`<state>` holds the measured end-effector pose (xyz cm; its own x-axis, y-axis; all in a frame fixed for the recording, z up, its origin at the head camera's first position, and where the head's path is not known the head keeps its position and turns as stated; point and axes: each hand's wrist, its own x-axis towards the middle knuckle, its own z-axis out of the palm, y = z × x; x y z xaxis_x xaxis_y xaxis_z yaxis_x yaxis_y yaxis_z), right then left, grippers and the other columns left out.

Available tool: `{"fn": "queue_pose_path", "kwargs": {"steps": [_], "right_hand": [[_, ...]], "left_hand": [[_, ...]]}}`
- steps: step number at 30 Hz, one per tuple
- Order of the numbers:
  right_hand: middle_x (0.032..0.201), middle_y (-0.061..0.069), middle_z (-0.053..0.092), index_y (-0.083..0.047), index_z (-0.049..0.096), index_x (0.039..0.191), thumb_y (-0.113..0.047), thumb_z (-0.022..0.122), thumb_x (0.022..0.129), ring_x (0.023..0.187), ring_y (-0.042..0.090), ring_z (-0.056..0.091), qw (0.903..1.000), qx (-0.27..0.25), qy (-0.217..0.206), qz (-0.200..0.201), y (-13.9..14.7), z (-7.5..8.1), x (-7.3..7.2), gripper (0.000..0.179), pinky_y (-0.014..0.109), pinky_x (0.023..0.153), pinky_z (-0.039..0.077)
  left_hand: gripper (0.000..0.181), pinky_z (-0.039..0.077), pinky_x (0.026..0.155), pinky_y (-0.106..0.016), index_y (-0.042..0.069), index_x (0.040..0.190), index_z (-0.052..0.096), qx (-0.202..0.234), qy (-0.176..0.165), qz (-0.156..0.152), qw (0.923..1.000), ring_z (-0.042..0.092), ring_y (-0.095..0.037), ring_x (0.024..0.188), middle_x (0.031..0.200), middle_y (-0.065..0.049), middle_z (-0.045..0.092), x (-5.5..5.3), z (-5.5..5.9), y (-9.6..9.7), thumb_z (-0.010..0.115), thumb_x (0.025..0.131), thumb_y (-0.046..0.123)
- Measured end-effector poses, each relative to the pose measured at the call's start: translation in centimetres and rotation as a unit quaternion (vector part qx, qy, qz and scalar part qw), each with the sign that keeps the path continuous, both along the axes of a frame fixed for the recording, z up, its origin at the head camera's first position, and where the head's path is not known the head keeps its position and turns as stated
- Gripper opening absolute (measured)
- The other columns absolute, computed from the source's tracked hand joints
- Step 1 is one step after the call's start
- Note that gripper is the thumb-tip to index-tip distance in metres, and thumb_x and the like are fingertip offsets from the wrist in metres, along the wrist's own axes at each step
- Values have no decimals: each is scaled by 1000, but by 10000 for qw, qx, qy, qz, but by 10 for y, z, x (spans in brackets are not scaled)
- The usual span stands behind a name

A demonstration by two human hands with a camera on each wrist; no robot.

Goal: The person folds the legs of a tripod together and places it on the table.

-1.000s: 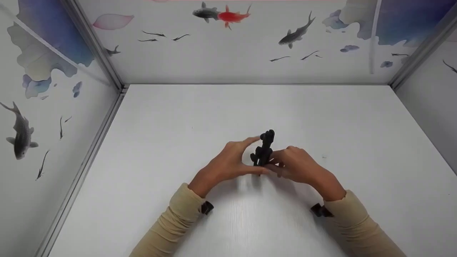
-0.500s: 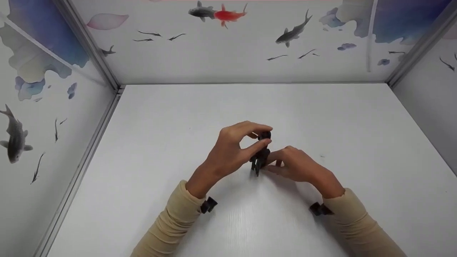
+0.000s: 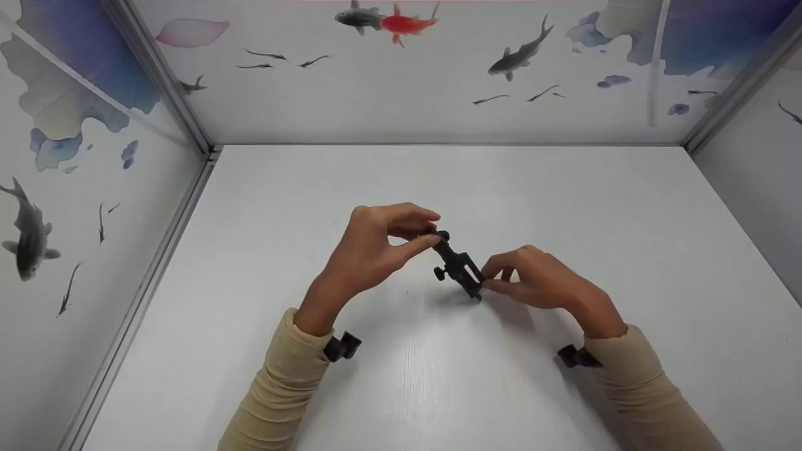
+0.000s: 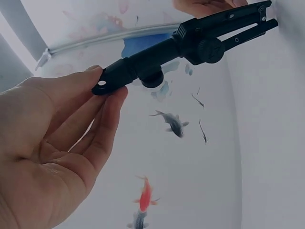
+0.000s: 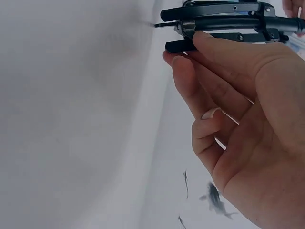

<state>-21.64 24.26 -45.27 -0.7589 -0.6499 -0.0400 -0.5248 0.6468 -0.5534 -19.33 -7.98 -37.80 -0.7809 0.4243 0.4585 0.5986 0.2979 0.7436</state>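
A small black tripod (image 3: 452,260) with knobs on its tube slants above the table between both hands. My left hand (image 3: 360,250) pinches its upper end between thumb and fingers; the left wrist view shows the pinch on the end of the tube (image 4: 119,76). At the lower end, my right hand (image 3: 545,279) pinches one of the legs. In the right wrist view that leg (image 5: 177,46) sits between thumb and fingertips, and another leg (image 5: 209,9) stands slightly apart from the centre rod. Whether the lower tips touch the table cannot be told.
The white table (image 3: 401,388) spreads under both hands. Metal-framed walls printed with fish enclose it at the back (image 3: 438,106), left and right. A small black camera (image 3: 343,346) is worn at the left wrist, another (image 3: 576,356) at the right.
My left hand has gone up to the tripod's top end, gripped it and drawn it left, so the tripod now leans left. The right hand has shifted slightly right at the legs.
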Motion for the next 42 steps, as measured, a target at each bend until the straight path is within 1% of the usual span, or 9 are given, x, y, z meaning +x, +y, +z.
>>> {"fn": "queue_pose_path", "kwargs": {"steps": [4,8,14,19,22,26,32,37,42], "right_hand": [[102,-9,81,-27,79,108,-17,72,104,93,8,72,9999,122,-73,-91,7,2,-1,14,29,78,57],[104,-8,79,-23,76,110,-18,69,107,93,10,69,9995,201,-84,-224,12,3,-2,10,31,78,56],[101,-8,76,-21,75,110,-17,68,107,91,12,68,9991,283,-49,-315,16,3,-3,9,30,75,54],[98,-10,75,-21,77,110,-18,69,106,90,12,66,9977,496,-55,-461,15,3,-3,10,31,75,53],[97,-11,74,-21,78,109,-19,69,106,90,12,65,9967,567,-56,-577,14,2,-4,10,33,76,52],[96,-12,74,-21,78,108,-21,68,106,90,13,64,9962,573,-30,-661,14,0,-4,10,33,76,52],[94,-11,74,-21,78,106,-19,70,106,87,12,65,9971,412,28,-639,14,-2,-5,8,30,73,52],[94,-11,74,-20,78,107,-18,70,106,88,12,65,9974,381,54,-610,15,-2,-5,8,30,74,53],[96,-10,75,-19,79,109,-18,70,106,90,12,65,9974,394,56,-598,15,-3,-5,9,32,75,53]], "left_hand": [[21,63,88,-25,11,119,82,-298,-516,65,9982,81,-7,95,111,-1,85,-1,0,-5,81,98,15],[17,64,90,-32,9,115,84,-552,-1162,197,9915,82,-13,96,114,-3,84,-6,-5,-13,80,98,12],[16,63,93,-41,11,113,85,-1202,-2000,220,9721,81,-18,98,111,-2,84,-16,-20,-24,79,99,14],[15,58,88,-38,12,111,86,-1706,-2494,122,9532,78,-17,93,103,-1,84,-22,-32,-27,78,98,14],[13,53,83,-33,11,109,86,-1894,-2674,64,9448,77,-15,87,97,-2,84,-25,-39,-27,78,98,13],[12,52,80,-29,9,107,85,-1972,-2818,22,9390,78,-15,86,97,-3,84,-30,-48,-27,76,99,10],[13,58,87,-35,8,108,84,-2083,-2873,-44,9349,80,-20,91,102,-6,84,-33,-56,-28,75,99,9],[14,56,99,-43,11,108,85,-2273,-2766,-5,9337,75,-18,99,104,-4,83,-35,-60,-28,75,99,11],[14,55,94,-40,12,108,85,-2327,-2776,-4,9321,74,-16,94,102,-4,84,-35,-60,-28,75,98,12]]}}
